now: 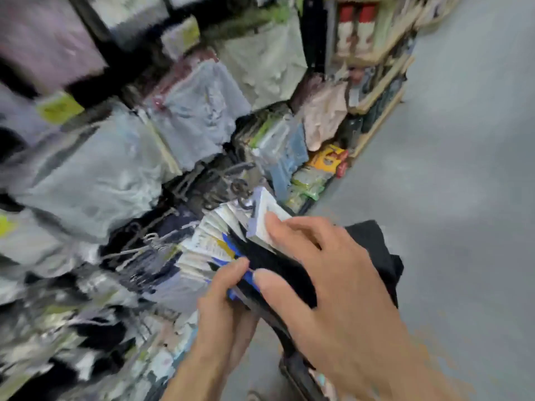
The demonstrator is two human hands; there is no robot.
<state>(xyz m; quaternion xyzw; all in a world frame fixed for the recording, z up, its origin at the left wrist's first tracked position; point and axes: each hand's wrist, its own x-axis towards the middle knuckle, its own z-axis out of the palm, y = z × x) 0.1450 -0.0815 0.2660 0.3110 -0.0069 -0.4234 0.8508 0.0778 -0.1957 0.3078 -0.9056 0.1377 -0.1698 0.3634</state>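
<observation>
Nearest you, your left hand (221, 308) came up from below, its thumb and curled fingers (231, 322) pinching a blue card (230, 247) at the near edge of the bundle (278, 264). Your right hand (335, 285) lay over that bundle of black cloth from the right and gripped it: the thumb pressed on the near face, the forefinger reached out onto a white card (265, 215) at the top, and the other fingers wrapped the far side, where more black cloth stuck out past the knuckles. The bundle was held in the air between both hands, above the floor (463, 169) and just beside the stock on your left.

Left of the bundle, more cards (208, 235) fanned out, touching it. Just beyond them sat a tangle of dark hooks (240, 186). Further left and up, grey bags (95, 169) were piled, blurred by motion. Past the hooks stood a blue pack (289, 157) with a yellow pack (327, 159) to its right, low against a wooden shelf (376, 91). Farthest off, two red-topped boxes (356, 27) stood on that shelf
</observation>
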